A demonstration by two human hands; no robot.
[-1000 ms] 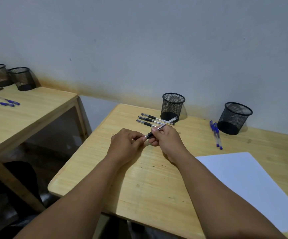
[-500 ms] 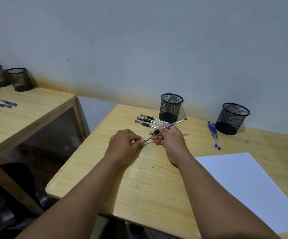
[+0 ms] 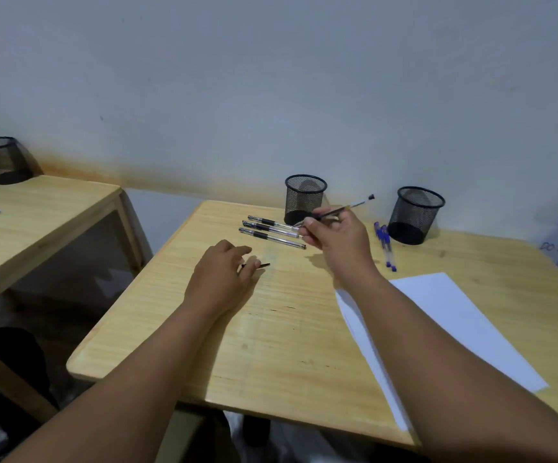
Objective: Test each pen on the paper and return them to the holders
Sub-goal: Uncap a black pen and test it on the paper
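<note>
Paper lies nearest, just right of the right forearm. Left hand now pinches the pulled-off cap, its fingers parted from the right's. Beyond, right hand has lifted the uncapped pen, fingers clamped round it, so testing can begin; spare black pens and holders sit farther back.
</note>
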